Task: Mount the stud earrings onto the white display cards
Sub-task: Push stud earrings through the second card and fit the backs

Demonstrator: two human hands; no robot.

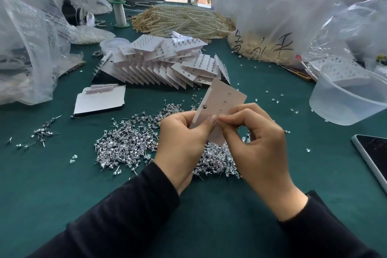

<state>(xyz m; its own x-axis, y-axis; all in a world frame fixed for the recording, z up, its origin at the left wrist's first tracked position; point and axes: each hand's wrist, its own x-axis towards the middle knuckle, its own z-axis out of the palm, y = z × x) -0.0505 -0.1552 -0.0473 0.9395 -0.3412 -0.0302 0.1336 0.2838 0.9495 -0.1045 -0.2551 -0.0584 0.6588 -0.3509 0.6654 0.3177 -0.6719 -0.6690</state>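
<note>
I am holding the card (222,100) up over the desk (62,184) with both hands. My left hand (184,132) is gripping its lower left edge, with the fingers (212,121) curled round it and the thumb lying on the face. My right hand (257,138) is pinching the card just beside that thumb, thumb and forefinger drawn narrow together. I cannot tell if a stud is sitting between them.

The card is leaning up and away to the right. Its top end is standing free of both hands, and its lower corner is hanging above the studs (129,144), which are lying in a wide heap directly under my hands.

Beyond the card's top edge, the filled cards (163,65) are lying in a fanned row, near but apart from it. The blank cards (100,100) are lying to the left of the heap. On the right, the tub (347,98) is standing well apart from my right hand, and the phone (372,153) is lying at the edge of the view. Bags (27,48) are crowding the far left and far right. Bare green desk is showing on my side of the heap, around my sleeves.
</note>
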